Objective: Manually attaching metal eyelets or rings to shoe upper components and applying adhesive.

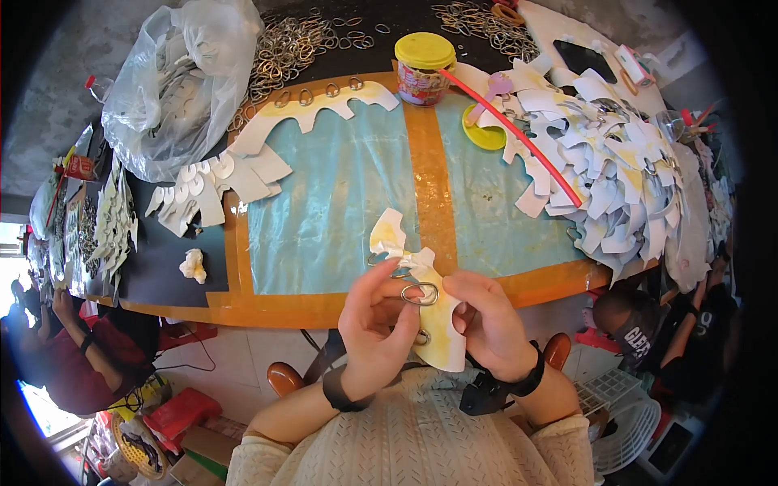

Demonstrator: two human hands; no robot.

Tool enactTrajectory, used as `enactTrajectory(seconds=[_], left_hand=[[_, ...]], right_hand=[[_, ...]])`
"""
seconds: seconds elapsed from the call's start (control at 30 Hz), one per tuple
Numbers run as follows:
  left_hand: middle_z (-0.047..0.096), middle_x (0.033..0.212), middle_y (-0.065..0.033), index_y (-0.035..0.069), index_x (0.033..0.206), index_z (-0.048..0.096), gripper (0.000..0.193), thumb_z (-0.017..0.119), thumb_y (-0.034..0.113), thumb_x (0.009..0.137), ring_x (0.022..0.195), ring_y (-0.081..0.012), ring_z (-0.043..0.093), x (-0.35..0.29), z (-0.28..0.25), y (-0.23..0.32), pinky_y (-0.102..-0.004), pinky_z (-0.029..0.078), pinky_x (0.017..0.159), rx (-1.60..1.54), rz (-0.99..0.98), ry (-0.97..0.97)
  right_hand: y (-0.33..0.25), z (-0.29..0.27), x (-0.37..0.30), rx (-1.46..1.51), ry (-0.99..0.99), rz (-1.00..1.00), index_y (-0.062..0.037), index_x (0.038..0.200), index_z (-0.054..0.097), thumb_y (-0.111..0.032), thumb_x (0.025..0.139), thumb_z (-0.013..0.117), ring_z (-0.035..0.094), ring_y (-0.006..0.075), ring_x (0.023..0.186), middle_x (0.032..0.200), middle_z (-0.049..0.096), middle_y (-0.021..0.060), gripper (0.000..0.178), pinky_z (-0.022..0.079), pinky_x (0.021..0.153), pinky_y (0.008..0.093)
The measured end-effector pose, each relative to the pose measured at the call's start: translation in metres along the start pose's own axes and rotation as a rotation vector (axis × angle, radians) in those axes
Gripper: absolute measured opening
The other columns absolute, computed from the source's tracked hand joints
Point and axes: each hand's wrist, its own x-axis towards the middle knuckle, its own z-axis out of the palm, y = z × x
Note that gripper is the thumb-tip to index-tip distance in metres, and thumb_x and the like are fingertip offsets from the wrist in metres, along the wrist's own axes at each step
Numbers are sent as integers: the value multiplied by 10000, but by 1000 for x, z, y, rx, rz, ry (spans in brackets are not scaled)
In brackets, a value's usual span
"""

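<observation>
Both hands hold one white cut-out piece [442, 324] with yellow glue stains, raised above the table's near edge. My left hand [374, 322] pinches its left side and presses an oval metal ring [419, 293] against it with the thumb. My right hand [487, 322] grips the piece's right edge, fingers curled. A second ring [422, 337] shows lower on the piece. The upper tab [387, 233] of the piece sticks up past my fingers.
The table [340, 202] has light-blue panels with orange tape borders. A heap of white cut-outs [616, 170] lies right, a red stick [519, 134] across it. A yellow-lidded jar [424, 66], loose rings [292, 49] and a plastic bag [174, 89] sit behind. People sit at lower left [77, 356] and right [648, 332].
</observation>
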Motion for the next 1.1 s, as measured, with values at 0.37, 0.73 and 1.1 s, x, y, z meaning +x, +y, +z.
enactTrajectory(seconds=[0.37,0.73,1.1], left_hand=[[602,989,-99,-6,1347,337,612,601,-91,802,835,-126,609,11,-9,-2,-233,501,681,302,276,-97],[596,997,-113,-23,1333,343,624,611,-114,776,926,-146,602,9,-9,-2,-240,494,759,348,289,-77],[645,976,-114,-8,1254,458,548,664,-95,753,770,-133,641,12,-11,-5,-229,515,608,665,561,-152]], right_hand=[[1,-5,5,27,-122,74,-43,914,571,-195,916,560,531,108,567,680,538,9,153,403,505,223],[-6,10,-8,-580,73,-712,-33,998,528,1,822,648,505,34,634,819,579,11,216,396,538,163],[-12,20,-3,-939,81,-664,-48,1042,529,30,754,678,411,19,447,790,634,26,333,328,433,192]])
